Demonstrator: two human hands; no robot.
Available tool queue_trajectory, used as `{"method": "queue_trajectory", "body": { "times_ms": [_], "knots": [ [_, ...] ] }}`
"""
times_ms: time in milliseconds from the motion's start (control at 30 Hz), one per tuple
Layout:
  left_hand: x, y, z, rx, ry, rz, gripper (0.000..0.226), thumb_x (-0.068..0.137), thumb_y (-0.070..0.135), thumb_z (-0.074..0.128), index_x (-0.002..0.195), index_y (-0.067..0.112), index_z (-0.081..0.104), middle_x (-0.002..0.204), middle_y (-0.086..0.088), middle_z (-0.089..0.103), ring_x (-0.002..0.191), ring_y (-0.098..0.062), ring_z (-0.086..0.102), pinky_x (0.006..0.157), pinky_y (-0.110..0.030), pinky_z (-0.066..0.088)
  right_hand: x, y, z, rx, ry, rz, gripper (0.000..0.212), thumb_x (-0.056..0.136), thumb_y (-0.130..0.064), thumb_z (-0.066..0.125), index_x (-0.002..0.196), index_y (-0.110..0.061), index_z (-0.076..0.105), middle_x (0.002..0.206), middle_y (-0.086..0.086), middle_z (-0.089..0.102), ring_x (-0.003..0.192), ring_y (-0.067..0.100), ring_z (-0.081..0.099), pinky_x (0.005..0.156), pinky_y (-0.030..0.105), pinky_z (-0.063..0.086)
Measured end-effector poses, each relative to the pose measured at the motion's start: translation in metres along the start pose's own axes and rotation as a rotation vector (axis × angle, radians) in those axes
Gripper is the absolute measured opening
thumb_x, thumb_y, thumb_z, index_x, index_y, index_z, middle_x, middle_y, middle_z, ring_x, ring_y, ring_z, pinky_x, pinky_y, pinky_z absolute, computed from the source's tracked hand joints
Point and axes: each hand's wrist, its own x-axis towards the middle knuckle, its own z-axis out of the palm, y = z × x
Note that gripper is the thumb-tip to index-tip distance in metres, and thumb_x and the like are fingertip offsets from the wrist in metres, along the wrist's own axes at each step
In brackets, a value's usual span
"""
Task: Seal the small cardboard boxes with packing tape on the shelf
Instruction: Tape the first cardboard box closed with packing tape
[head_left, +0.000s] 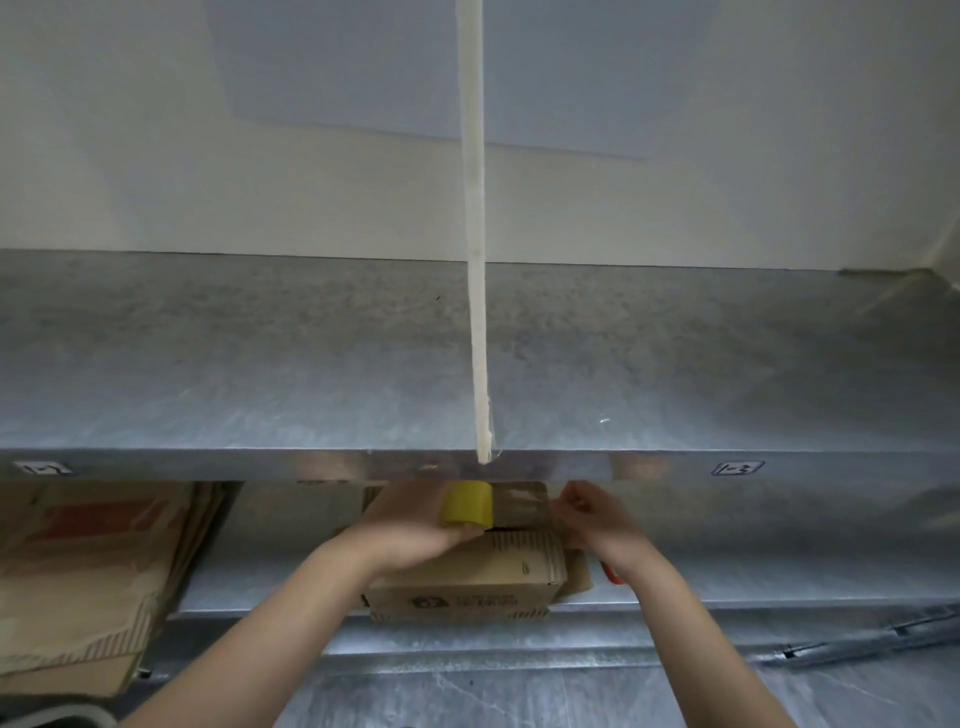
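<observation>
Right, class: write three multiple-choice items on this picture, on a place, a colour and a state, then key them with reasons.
1. Where does the small cardboard box stand? A upper shelf; B lower shelf; C floor.
2. What colour is the tape roll? A yellow; B blue; C black.
3. What is the left hand doing? A hanging idle; B gripping the tape roll; C lying flat on the box.
Key: 1 B, it stands on that board under the hands. 2 A, plainly yellow. 3 B, its fingers curl round the roll; the right hand pinches the pulled-out tape.
</observation>
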Motion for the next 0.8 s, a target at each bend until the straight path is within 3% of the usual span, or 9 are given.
{"method": "queue_trajectory", "body": {
  "times_ms": [133, 233, 300, 367, 467, 567, 667, 733, 800],
  "knots": [
    [-0.005, 0.0, 0.0, -0.053, 0.009, 0.047, 0.045, 0.076, 0.065, 0.063, 0.116, 0.049, 0.05, 0.114, 0.021, 0.056, 0.105, -0.006, 0.055, 0.086, -0.026, 0.045, -0.002, 0.013, 0.002, 0.115, 0.043, -0.003, 0.025, 0.093, -0.017, 0.064, 0.072, -0.012, 0.051, 0.068, -0.001, 0.057, 0.055, -0.005, 0.058, 0.05, 0.011, 0.045],
    [-0.008, 0.006, 0.002, -0.034, 0.082, 0.06, 0.045, 0.078, 0.063, 0.065, 0.118, 0.048, 0.051, 0.12, 0.019, 0.056, 0.108, -0.007, 0.054, 0.087, -0.026, 0.044, -0.005, 0.029, -0.003, 0.209, 0.126, 0.036, 0.021, 0.093, -0.01, 0.062, 0.077, -0.008, 0.049, 0.073, 0.009, 0.06, 0.067, 0.013, 0.066, 0.056, 0.025, 0.054],
    [-0.012, -0.002, -0.007, -0.124, 0.113, -0.05, 0.036, 0.073, 0.07, 0.066, 0.101, 0.05, 0.053, 0.107, 0.023, 0.059, 0.099, -0.005, 0.057, 0.08, -0.023, 0.045, -0.008, 0.05, -0.028, 0.178, 0.318, 0.09, 0.022, 0.093, -0.004, 0.059, 0.077, -0.008, 0.045, 0.069, 0.011, 0.061, 0.066, 0.019, 0.066, 0.055, 0.039, 0.056],
    [-0.016, -0.014, -0.019, -0.212, 0.122, -0.142, 0.037, 0.066, 0.077, 0.065, 0.09, 0.054, 0.05, 0.097, 0.029, 0.056, 0.094, -0.003, 0.057, 0.075, -0.02, 0.043, -0.013, 0.071, -0.059, 0.144, 0.386, 0.166, 0.022, 0.093, -0.003, 0.059, 0.078, -0.006, 0.044, 0.078, 0.02, 0.063, 0.077, 0.03, 0.064, 0.064, 0.05, 0.059],
    [-0.014, -0.012, -0.021, -0.143, 0.052, -0.127, 0.028, 0.074, 0.069, 0.065, 0.091, 0.06, 0.045, 0.097, 0.03, 0.051, 0.096, -0.003, 0.053, 0.074, -0.015, 0.038, -0.015, 0.073, -0.066, 0.092, 0.231, 0.128, 0.02, 0.093, -0.008, 0.063, 0.08, -0.005, 0.047, 0.08, 0.02, 0.062, 0.07, 0.024, 0.063, 0.053, 0.037, 0.059],
    [-0.007, 0.004, -0.01, -0.038, 0.02, -0.086, 0.023, 0.081, 0.06, 0.065, 0.092, 0.06, 0.045, 0.102, 0.022, 0.057, 0.095, -0.005, 0.054, 0.068, -0.011, 0.034, -0.012, 0.055, -0.032, -0.062, 0.061, 0.001, 0.019, 0.093, -0.023, 0.064, 0.08, -0.017, 0.052, 0.067, -0.001, 0.06, 0.057, 0.009, 0.059, 0.054, 0.025, 0.051],
    [-0.007, 0.009, -0.009, 0.013, 0.033, -0.04, 0.022, 0.082, 0.053, 0.067, 0.091, 0.061, 0.048, 0.097, 0.027, 0.051, 0.094, -0.002, 0.054, 0.066, -0.005, 0.029, -0.01, 0.046, -0.007, -0.126, -0.009, -0.12, 0.006, 0.093, -0.031, 0.063, 0.091, -0.031, 0.057, 0.091, -0.011, 0.067, 0.087, 0.003, 0.064, 0.072, 0.017, 0.048],
    [-0.009, 0.008, -0.011, 0.031, 0.053, -0.015, 0.03, 0.082, 0.05, 0.067, 0.107, 0.056, 0.051, 0.102, 0.026, 0.05, 0.093, 0.0, 0.049, 0.068, -0.005, 0.029, -0.01, 0.043, 0.001, -0.126, -0.007, -0.156, 0.007, 0.094, -0.03, 0.062, 0.099, -0.033, 0.058, 0.1, -0.013, 0.067, 0.099, 0.005, 0.063, 0.085, 0.023, 0.051],
    [-0.01, 0.009, -0.012, 0.032, 0.074, 0.007, 0.036, 0.082, 0.049, 0.068, 0.112, 0.056, 0.049, 0.101, 0.028, 0.048, 0.091, 0.004, 0.045, 0.068, -0.004, 0.03, -0.009, 0.041, 0.006, -0.158, 0.016, -0.164, 0.01, 0.094, -0.034, 0.059, 0.104, -0.035, 0.058, 0.107, -0.016, 0.063, 0.102, 0.005, 0.062, 0.089, 0.029, 0.051]
  ]
}}
